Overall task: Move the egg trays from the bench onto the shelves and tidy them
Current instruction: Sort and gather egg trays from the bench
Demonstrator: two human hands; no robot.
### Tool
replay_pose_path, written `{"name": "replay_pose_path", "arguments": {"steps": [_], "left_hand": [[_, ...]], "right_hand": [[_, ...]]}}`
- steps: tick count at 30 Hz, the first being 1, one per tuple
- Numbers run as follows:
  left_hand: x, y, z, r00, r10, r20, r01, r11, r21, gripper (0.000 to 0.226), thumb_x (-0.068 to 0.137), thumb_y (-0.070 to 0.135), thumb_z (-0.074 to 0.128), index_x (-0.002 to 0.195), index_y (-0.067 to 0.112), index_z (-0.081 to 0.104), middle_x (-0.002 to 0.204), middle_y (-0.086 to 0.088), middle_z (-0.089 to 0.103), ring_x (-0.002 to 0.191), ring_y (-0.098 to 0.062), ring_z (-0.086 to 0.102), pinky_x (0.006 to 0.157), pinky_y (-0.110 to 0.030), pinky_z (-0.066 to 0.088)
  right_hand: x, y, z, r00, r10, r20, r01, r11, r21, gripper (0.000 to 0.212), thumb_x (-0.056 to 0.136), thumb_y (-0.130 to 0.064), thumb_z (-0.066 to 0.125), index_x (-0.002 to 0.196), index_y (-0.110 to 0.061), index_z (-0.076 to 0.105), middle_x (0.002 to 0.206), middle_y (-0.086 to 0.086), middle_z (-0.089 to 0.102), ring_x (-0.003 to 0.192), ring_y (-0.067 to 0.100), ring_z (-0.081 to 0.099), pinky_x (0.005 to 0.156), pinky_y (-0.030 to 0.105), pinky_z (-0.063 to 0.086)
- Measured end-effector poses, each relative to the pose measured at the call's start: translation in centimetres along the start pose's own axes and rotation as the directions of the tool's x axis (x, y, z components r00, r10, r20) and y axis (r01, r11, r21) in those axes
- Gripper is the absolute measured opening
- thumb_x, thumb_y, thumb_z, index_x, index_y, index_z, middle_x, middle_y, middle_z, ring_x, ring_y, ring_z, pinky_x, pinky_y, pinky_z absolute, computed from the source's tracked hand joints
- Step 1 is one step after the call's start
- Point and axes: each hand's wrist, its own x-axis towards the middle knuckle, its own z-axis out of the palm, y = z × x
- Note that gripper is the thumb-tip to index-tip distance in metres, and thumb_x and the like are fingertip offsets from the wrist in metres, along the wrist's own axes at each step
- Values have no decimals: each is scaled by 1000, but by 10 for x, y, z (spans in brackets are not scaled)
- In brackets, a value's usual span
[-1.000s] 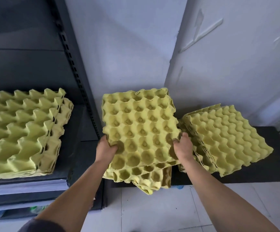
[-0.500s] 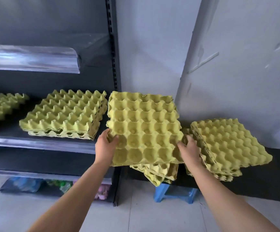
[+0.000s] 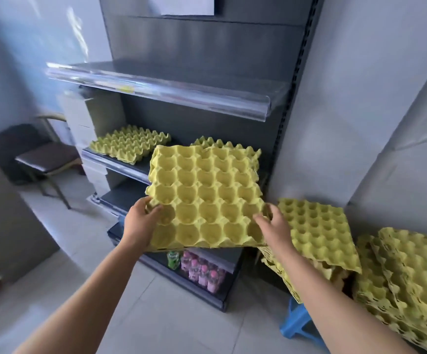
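While both hands are gripping it, a yellow egg tray (image 3: pixel 207 198) is hanging in the air in front of the dark shelf unit (image 3: pixel 207 47).

The left hand (image 3: pixel 141 223) is clasping the tray's near left corner, with the thumb lying on top in a cup and the fingers tucked underneath. The right hand (image 3: pixel 273 231) is curling its fingers over the near right edge. The tray is facing cups up and tilting slightly toward the person, and it is covering part of the middle shelf (image 3: pixel 115 166). 2 low stacks of trays are sitting on that shelf: the left stack (image 3: pixel 128 145) and the right stack (image 3: pixel 222 144), which is peeking out behind the held tray. 2 more piles are lying to the right by the wall, the nearer pile (image 3: pixel 317 231) just beside the right hand and the farther pile (image 3: pixel 406 277) beyond it, above a blue stool (image 3: pixel 296 320). Pink-capped bottles (image 3: pixel 202 272) are standing on the bottom shelf.
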Motion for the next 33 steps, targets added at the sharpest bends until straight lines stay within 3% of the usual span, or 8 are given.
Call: {"name": "replay_pose_path", "arguments": {"steps": [4,9,16,21,25,28,30,33], "left_hand": [[35,-18,-72,994,-64,-83,59,997,-57,24,80,21,68,103,15,62,90,-8,65,89,-28,61,81,-38,49],[105,-34,-154,986,-85,-142,76,995,-65,36,65,34,64,96,19,57,91,-8,63,88,-28,60,83,-41,50],[230,-69,-223,988,-118,-100,115,993,-33,36,78,26,69,109,14,53,103,-13,64,93,-32,62,85,-50,51],[309,-75,-230,986,-163,-48,162,987,-15,43,56,41,66,93,19,58,89,-8,67,84,-32,66,77,-49,56],[384,-70,-222,994,-112,-9,112,993,37,45,62,39,66,100,18,58,97,-8,65,88,-27,64,82,-46,54],[447,-70,-214,996,-88,30,85,992,88,57,69,39,66,120,19,53,114,-10,60,100,-29,60,90,-48,50],[478,-68,-210,996,-77,45,68,983,171,65,79,30,63,138,19,40,132,-11,47,115,-30,51,98,-48,44],[522,-69,-201,997,9,78,-37,929,367,62,86,21,58,143,20,34,142,-12,34,125,-32,40,103,-46,39]], "right_hand": [[20,-48,81,989,-90,121,93,996,-16,57,92,-27,57,143,-10,37,143,8,45,131,23,42,104,32,33],[52,-116,191,967,-158,202,154,987,39,56,92,-25,56,142,-10,38,142,8,45,129,23,44,107,36,36],[99,-186,301,963,-170,207,161,985,64,58,92,-28,58,143,-13,36,142,6,45,129,21,43,104,33,36],[138,-197,345,959,-154,236,137,987,88,61,94,-26,55,148,-20,27,151,2,33,137,20,33,108,37,31],[191,-208,380,977,-137,166,113,983,146,57,96,-22,53,147,-21,28,149,3,36,134,20,37,101,30,34],[238,-216,408,987,-104,122,79,978,192,59,95,-23,54,148,-20,27,150,4,35,134,21,38,102,31,34],[265,-222,426,993,-71,91,51,977,206,61,95,-24,54,149,-18,25,150,6,35,135,23,37,104,33,33],[303,-229,459,1000,-12,5,11,983,183,64,94,-25,55,149,-16,23,151,10,34,136,26,36,110,40,33]]}}
